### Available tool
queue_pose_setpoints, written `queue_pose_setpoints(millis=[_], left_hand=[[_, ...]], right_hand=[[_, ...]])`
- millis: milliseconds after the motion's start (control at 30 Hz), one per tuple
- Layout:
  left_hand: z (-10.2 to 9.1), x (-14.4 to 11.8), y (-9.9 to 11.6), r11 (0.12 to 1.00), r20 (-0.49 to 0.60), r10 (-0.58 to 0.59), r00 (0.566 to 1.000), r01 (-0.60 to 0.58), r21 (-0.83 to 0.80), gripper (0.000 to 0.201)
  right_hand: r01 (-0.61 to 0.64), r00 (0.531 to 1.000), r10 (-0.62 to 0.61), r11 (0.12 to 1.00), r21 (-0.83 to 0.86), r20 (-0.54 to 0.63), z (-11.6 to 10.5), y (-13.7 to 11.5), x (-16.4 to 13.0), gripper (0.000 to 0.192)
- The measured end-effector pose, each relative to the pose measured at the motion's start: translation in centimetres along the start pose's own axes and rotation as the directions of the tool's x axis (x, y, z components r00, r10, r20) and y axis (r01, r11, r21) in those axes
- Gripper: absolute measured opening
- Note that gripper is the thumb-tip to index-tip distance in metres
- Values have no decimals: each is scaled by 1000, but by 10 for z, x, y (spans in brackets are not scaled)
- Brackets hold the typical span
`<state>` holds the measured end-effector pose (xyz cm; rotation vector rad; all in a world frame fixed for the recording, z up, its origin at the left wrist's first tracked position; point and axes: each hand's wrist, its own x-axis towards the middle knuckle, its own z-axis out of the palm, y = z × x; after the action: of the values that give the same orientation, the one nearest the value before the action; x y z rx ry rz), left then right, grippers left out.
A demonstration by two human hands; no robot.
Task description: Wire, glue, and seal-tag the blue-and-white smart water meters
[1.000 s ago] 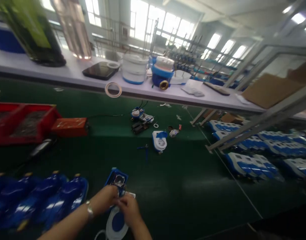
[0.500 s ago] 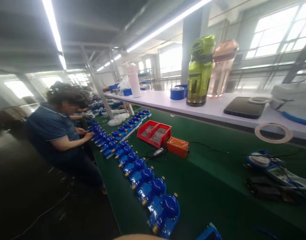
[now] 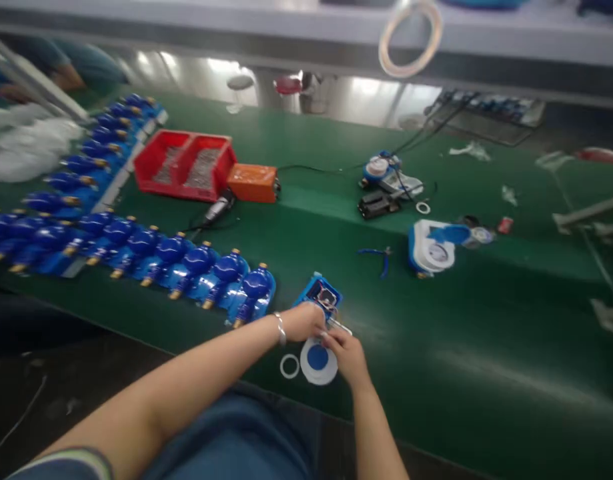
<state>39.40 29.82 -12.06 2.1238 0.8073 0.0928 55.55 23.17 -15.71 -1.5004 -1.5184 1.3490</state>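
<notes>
My left hand (image 3: 305, 321), with a silver bracelet at the wrist, and my right hand (image 3: 350, 357) meet fingertip to fingertip. Both have their fingers closed; whatever is pinched between them is too small to make out. Just beyond the left hand lies an opened blue housing (image 3: 319, 293) with dark electronics and wires inside. Right below the fingers is a white disc with a blue centre (image 3: 317, 358), partly covered by them. A white ring (image 3: 289, 366) lies to its left. A thin pale strip (image 3: 340, 326) shows behind the right fingers.
Rows of blue rounded units with brass fittings (image 3: 171, 248) line the table's left side. Behind them stand a red two-part bin (image 3: 183, 167) and an orange box (image 3: 253, 183). Pliers (image 3: 381, 257) and a white-and-blue meter (image 3: 433, 248) lie right. A shelf (image 3: 211, 33) overhangs the back.
My view has swung down and right from the co-worker and shelf to the table before me. Both my hands now show, joined at the white disc.
</notes>
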Motion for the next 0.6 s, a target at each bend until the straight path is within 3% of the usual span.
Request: queue_pose_setpoints(millis=[133, 267, 433, 600], left_hand=[[4, 0, -2, 987, 15, -145, 989, 146, -69, 17], [0, -2, 4, 922, 52, -338, 940, 342, -180, 14], [-1, -1, 0, 918, 93, -326, 941, 338, -209, 14], [-3, -1, 3, 946, 94, -273, 957, 285, -155, 17]], right_hand=[[-23, 1000, 23, 999, 23, -12, 7, 5, 6, 20], [28, 999, -29, 999, 45, 20, 5, 4, 3, 18], [59, 997, -60, 998, 29, 50, 4, 3, 5, 17], [-2, 998, 0, 1000, 19, 67, 5, 2, 5, 16]])
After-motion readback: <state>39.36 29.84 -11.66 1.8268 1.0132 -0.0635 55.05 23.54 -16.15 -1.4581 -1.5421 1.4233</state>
